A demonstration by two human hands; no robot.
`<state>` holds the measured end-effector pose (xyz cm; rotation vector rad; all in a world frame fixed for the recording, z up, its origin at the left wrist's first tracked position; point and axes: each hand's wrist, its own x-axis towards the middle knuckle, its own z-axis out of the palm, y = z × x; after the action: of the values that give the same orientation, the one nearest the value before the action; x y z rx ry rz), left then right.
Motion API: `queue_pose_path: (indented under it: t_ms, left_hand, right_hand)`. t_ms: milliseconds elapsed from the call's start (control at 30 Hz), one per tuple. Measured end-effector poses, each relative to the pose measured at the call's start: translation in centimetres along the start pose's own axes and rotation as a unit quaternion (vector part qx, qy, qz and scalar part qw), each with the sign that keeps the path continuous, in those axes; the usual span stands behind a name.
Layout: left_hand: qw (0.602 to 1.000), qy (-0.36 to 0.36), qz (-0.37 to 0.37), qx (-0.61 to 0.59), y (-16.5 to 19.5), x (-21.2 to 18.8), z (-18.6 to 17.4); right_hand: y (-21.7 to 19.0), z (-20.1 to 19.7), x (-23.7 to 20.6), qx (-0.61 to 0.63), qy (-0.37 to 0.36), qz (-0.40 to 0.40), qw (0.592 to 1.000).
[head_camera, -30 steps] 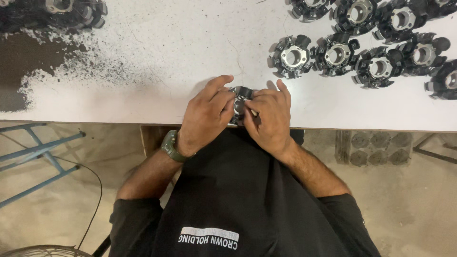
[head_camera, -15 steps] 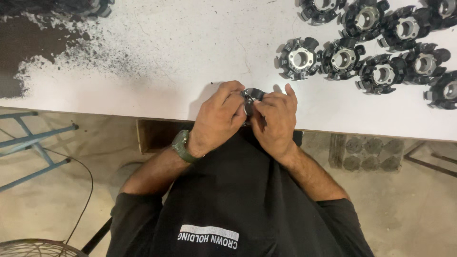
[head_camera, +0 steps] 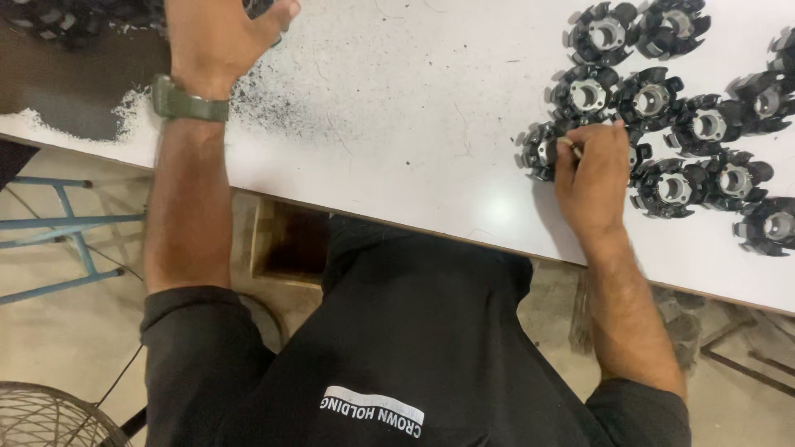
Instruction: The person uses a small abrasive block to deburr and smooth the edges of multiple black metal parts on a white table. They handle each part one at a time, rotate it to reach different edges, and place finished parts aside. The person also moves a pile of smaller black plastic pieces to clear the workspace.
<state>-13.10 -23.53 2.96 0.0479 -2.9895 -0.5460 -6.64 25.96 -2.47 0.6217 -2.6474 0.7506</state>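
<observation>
My right hand (head_camera: 592, 174) grips a black round finned part with a silver hub (head_camera: 538, 149) and rests it on the white table (head_camera: 397, 124), at the left edge of a group of several like parts (head_camera: 704, 124). My left hand (head_camera: 219, 37) stretches to the far left of the table, next to a pile of dark parts (head_camera: 74, 16). Its fingers curl over something dark (head_camera: 258, 7) at the top edge of the view, where they are cut off. A green watch (head_camera: 189, 103) sits on that wrist.
Black dust and a dark patch (head_camera: 74, 91) cover the table's left end. Below the table edge are a blue metal frame (head_camera: 66, 219), a wooden box (head_camera: 286, 244) and a wire fan guard (head_camera: 50, 418).
Both hands were together at the table's near edge, holding one part. Now they are apart: the right carried the part to the group at the right, the left reached far left.
</observation>
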Motion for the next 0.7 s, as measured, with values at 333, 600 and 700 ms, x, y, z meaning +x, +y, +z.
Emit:
queue_pose_path:
  t_ms: [333, 600, 700]
  left_hand:
    - [0.956, 0.005, 0.291, 0.013, 4.9, -4.9, 0.9]
    - [0.929, -0.040, 0.355, -0.092, 12.6, -8.6, 1.3]
    - [0.913, -0.050, 0.370, -0.163, 17.3, -11.2, 5.4]
  right_hand:
    - [-3.3, -1.1, -3.4, 0.093, 0.093, -0.008, 0.991]
    - [-6.4, -0.4, -6.9, 0.192, 0.129, 0.083, 0.969]
    - [-6.8, 0.4, -7.7, 0.202, 0.130, 0.091, 0.966]
